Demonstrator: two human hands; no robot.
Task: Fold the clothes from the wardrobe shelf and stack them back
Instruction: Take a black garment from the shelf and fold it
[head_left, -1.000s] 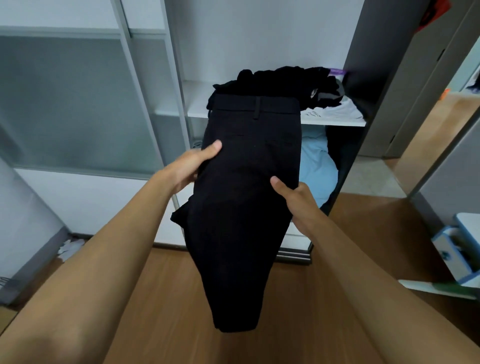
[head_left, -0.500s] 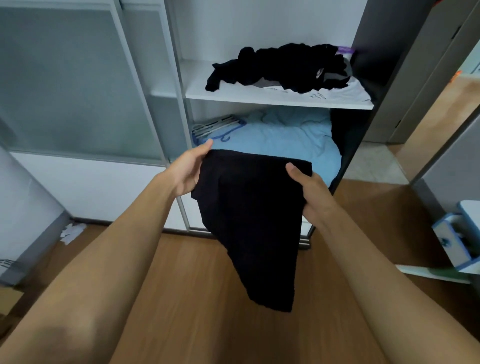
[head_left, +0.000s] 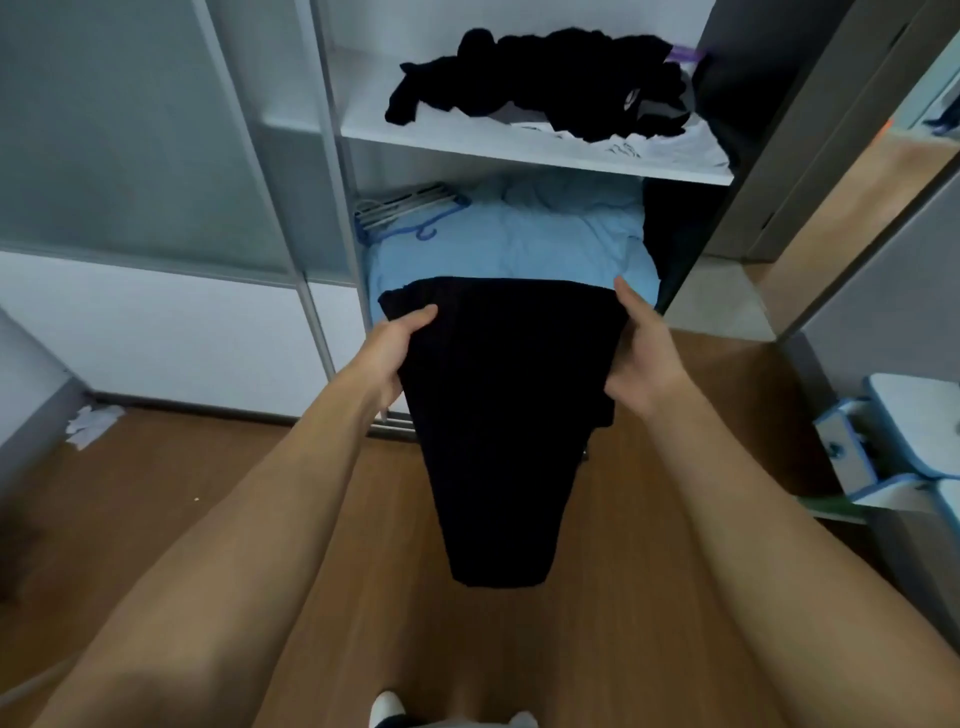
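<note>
The person holds black trousers (head_left: 498, 426) in the air in front of the wardrobe, at the centre of the view. The left hand (head_left: 395, 353) grips the upper left edge, at about 9 o'clock of the cloth, with the thumb on top and the other fingers hidden under the fabric. The right hand (head_left: 639, 364) grips the upper right edge, at about 3 o'clock, thumb pointing up along the side; its fingers are closed behind the cloth too. The top edge looks like a fold, and the rest hangs down toward 6 o'clock, narrowing to the bottom end above the floor (head_left: 156, 519).

I judge that this is the middle of folding: the trousers seem folded once and are still too long for the stack. The next move probably calls for one more fold, bringing the hanging end up to the hands, and for this the grip must stay even on both sides so the edges match. After that the bundle goes to the shelf (head_left: 467, 140) at 12 o'clock.

On that shelf a pile (head_left: 561, 83) of unfolded dark clothes lies on a white shirt (head_left: 675, 150), so much work remains. Below it lies blue bedding (head_left: 519, 239), with hangers (head_left: 405, 208) at 11 o'clock of the trousers.

The white shirt has some dark print, but it is too small and blurred to read. I see no brand or label on the trousers.
</note>
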